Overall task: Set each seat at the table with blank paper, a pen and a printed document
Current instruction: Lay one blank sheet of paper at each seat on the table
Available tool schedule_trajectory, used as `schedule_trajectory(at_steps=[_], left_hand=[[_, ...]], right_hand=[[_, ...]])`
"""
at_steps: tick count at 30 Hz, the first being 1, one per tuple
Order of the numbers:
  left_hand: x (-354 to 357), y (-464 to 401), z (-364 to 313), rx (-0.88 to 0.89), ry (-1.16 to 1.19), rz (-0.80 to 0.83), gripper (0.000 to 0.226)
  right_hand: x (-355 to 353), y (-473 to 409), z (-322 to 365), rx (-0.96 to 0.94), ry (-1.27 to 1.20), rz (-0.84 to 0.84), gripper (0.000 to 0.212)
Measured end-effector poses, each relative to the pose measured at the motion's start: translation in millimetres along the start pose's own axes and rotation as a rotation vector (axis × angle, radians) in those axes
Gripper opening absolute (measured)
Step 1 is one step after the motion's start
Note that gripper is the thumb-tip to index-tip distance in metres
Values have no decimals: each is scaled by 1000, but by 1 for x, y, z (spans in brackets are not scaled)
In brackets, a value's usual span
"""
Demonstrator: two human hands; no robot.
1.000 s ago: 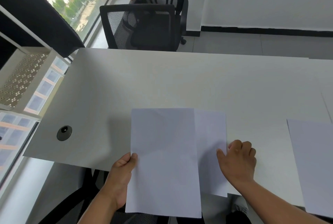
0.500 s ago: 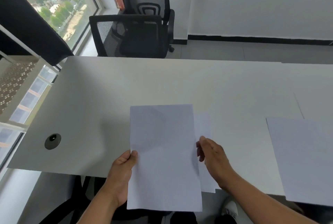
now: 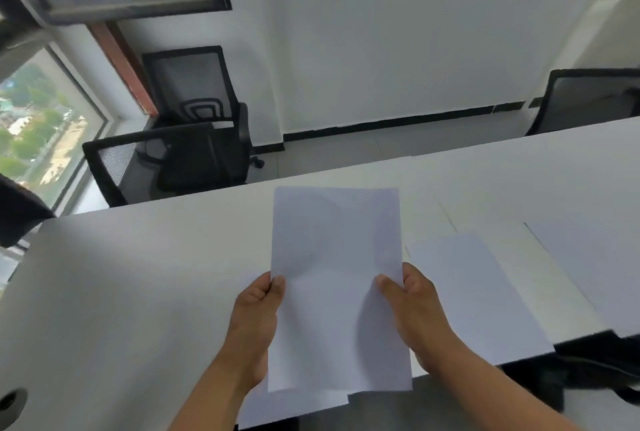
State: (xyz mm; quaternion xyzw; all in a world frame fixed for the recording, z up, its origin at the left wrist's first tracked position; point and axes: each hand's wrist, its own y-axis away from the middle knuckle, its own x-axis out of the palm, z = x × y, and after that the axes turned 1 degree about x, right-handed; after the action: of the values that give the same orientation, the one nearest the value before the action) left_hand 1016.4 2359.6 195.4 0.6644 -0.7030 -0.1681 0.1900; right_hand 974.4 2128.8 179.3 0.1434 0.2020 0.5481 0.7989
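Fingers [image 3: 414, 278] hidden behind held paper [image 3: 336, 257].

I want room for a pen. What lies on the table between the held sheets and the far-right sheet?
In the head view, another blank sheet lies on the table there.

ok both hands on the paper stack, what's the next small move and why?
Probably carry the held stack of white paper sheets across to the far edge of the white table, by the black mesh office chair. Left hand and right hand pinch its sides above the table. One white sheet already lies at the near edge; the table by that chair looks bare.
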Motion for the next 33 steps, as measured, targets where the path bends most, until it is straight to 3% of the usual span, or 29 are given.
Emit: schedule_trajectory(at_steps=[9, 21, 27, 33], left_hand=[[187, 69, -59, 246, -165, 232, 31], [426, 220, -46, 587, -298, 456, 14], [549, 292, -39, 654, -259, 660, 15], [651, 351, -35, 612, -158, 907, 15]], right_hand=[[-191, 62, 29, -168, -202, -289, 10], [-452, 191, 17, -438, -317, -592, 12], [-563, 269, 6, -533, -353, -834, 16], [-654, 328, -7, -574, -363, -1026, 11]])
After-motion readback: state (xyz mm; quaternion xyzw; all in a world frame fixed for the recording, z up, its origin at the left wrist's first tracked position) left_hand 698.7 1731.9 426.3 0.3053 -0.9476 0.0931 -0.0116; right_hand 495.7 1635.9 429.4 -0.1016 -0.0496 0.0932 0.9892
